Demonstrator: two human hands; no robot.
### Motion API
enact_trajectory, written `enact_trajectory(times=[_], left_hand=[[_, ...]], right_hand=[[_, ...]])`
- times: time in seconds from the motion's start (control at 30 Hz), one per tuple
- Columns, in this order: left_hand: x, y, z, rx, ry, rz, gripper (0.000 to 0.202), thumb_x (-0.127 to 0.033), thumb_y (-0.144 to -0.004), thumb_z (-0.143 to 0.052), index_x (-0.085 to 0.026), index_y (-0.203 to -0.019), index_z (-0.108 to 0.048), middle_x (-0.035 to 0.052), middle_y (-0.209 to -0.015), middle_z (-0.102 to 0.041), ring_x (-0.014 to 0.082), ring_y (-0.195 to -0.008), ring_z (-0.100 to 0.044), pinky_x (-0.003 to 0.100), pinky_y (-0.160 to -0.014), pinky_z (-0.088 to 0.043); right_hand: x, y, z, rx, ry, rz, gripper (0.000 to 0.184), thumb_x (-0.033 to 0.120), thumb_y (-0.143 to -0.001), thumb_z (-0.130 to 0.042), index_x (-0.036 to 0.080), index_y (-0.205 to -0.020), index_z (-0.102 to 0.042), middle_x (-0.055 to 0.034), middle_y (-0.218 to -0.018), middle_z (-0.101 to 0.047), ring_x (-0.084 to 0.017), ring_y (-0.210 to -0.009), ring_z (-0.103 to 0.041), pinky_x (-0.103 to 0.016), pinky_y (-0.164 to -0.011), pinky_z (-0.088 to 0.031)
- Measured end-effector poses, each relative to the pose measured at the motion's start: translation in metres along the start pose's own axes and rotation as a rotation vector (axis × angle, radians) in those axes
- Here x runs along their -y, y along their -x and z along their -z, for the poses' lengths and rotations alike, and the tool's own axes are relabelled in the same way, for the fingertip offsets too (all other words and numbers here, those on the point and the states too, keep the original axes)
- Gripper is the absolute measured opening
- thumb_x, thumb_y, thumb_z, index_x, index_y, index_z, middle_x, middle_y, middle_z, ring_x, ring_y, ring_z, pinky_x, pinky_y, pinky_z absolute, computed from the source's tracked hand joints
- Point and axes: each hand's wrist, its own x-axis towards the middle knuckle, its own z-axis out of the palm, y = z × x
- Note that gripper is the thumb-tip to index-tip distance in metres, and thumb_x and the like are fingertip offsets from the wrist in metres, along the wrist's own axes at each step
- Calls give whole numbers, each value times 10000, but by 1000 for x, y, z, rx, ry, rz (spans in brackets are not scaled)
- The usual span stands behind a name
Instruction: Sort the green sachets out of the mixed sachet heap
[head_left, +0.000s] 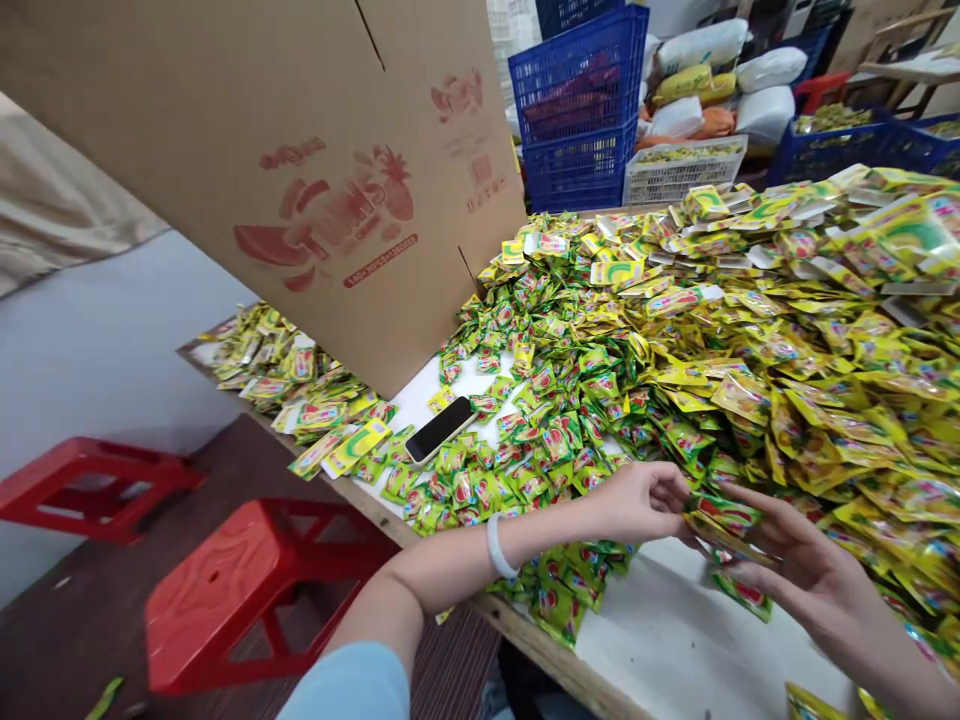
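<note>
Small green candy packets with red fruit prints (pixel 724 513) are between my two hands, above the white tabletop (pixel 667 620). My right hand (pixel 806 560) comes in from the right, its thumb and fingers closed round several of them. From the left my left hand (pixel 649 503), with a white band on its wrist, pinches the near edge of the same packets. Its fingertips are partly hidden. One lower packet (pixel 742 592) hangs under my right thumb. Loose green packets (pixel 555 440) lie left of my hands, and a heap of yellow packets (pixel 817 380) rises beyond them.
A big printed carton (pixel 360 180) stands on the table at left. A phone (pixel 439 430) lies among packets near the wooden edge (pixel 525 635). Red stools (pixel 217 590) stand on the floor. Blue crates (pixel 577 110) and white sacks (pixel 701 50) are stacked behind.
</note>
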Motion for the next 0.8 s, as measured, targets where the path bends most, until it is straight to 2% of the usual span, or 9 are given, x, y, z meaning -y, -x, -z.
enact_trajectory(times=[0.1, 0.17, 0.23, 0.33, 0.4, 0.53, 0.63, 0.7, 0.8], left_hand=[[3, -4, 0, 23, -9, 48, 437, -131, -528, -860, -127, -792, -512, -8, -728, -589, 80, -648, -558, 205, -634, -448], [9, -8, 0, 45, -36, 17, 372, -118, -603, -814, -133, -813, -507, -6, -745, -584, 83, -663, -559, 206, -640, -449], [18, -10, 1, 80, -78, -56, 315, -143, -675, -769, -140, -847, -505, 4, -779, -589, 92, -685, -566, 212, -651, -452], [30, -10, 6, 125, -146, -145, 306, -190, -717, -744, -145, -909, -510, 23, -833, -613, 113, -724, -588, 228, -683, -469], [34, -7, 10, 102, -232, -156, 321, -209, -724, -740, -142, -948, -520, 33, -843, -627, 130, -742, -603, 235, -693, -474], [42, 0, 14, 76, -367, -174, 341, -207, -747, -709, -146, -1014, -507, 28, -814, -634, 138, -719, -611, 222, -651, -456], [44, 0, 15, 107, -285, -155, 414, -255, -761, -716, -165, -1071, -458, 31, -838, -639, 152, -703, -629, 231, -623, -455], [33, -2, 20, 99, -250, -147, 458, -311, -782, -716, -177, -1124, -442, 33, -861, -643, 162, -733, -640, 243, -645, -466], [-14, -10, 32, 34, -353, -190, 430, -349, -796, -716, -176, -1134, -514, 39, -874, -647, 169, -813, -627, 255, -714, -472]], right_hand=[[-4, -2, -4, -103, 22, -33, 522, 482, -676, -786, 186, -1093, -682, -137, -974, -714, -249, -740, -708, -296, -654, -611], [-9, -3, -2, -196, 47, -37, 462, 541, -676, -762, 179, -959, -713, -123, -914, -716, -246, -722, -704, -268, -612, -600], [-19, -3, 3, -233, 73, -24, 460, 556, -693, -744, 179, -955, -711, -116, -931, -710, -243, -752, -700, -253, -609, -590], [-39, -4, 12, -172, 111, -16, 500, 537, -767, -704, 171, -1104, -654, -109, -902, -694, -218, -726, -675, -239, -564, -553], [-52, -6, 13, -90, 114, -34, 513, 533, -816, -670, 164, -1165, -599, -74, -779, -663, -182, -622, -625, -235, -509, -506], [-63, -15, -2, 2, 38, -69, 489, 538, -827, -672, 160, -1109, -543, 20, -581, -535, -113, -445, -482, -206, -419, -385], [-47, -21, -12, -8, -56, -92, 509, 551, -773, -723, 157, -1053, -563, 26, -552, -534, -99, -405, -454, -201, -404, -368], [-25, -22, -3, -81, -110, -58, 508, 545, -713, -772, 153, -986, -602, 0, -568, -577, -109, -401, -470, -215, -398, -382], [15, -14, 35, -440, -256, 137, 507, 550, -612, -827, 163, -881, -639, -35, -628, -631, -132, -430, -516, -231, -391, -409]])
